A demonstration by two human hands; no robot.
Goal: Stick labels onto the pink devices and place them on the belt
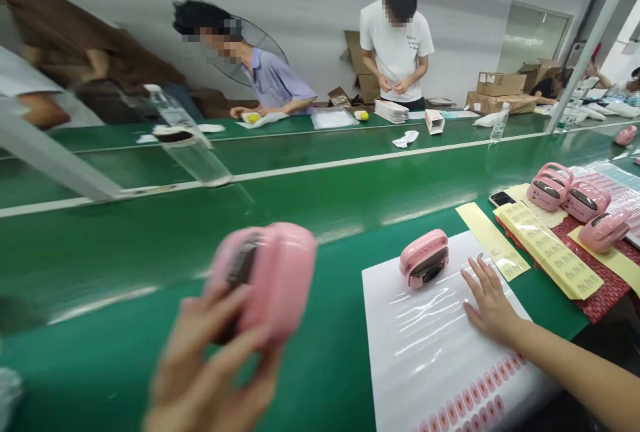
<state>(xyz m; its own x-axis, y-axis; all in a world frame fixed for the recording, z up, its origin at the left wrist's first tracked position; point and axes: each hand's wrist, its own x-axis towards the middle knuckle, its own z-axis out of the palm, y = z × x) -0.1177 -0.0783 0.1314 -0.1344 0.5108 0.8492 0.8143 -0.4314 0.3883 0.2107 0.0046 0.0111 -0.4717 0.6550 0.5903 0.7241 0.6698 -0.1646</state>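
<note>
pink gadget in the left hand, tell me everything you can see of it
The glossy pink plastic gadget with rounded corners is motion-blurred. It has a smooth, shell-like body and a dark panel on the side facing left. The left hand grips it from below, fingers wrapped on its lower part, holding it tilted in the air above the green conveyor belt, touching nothing else.

Green conveyor table (310, 212) runs across the room, white stripes along it. Far side: person in a white T-shirt (397, 39) standing, person in a blue shirt (273, 79) leaning over the table. Clear water bottle (499, 123) upright near the far edge, small white box (434, 121) and a stack of papers (391, 111) beside it. Cardboard boxes (500, 92) against the wall. Right side: three pink devices (575, 202) clustered on a red cloth (603, 295), yellow label strips (547, 249) just beside, black phone (501, 199) next to them.
</note>
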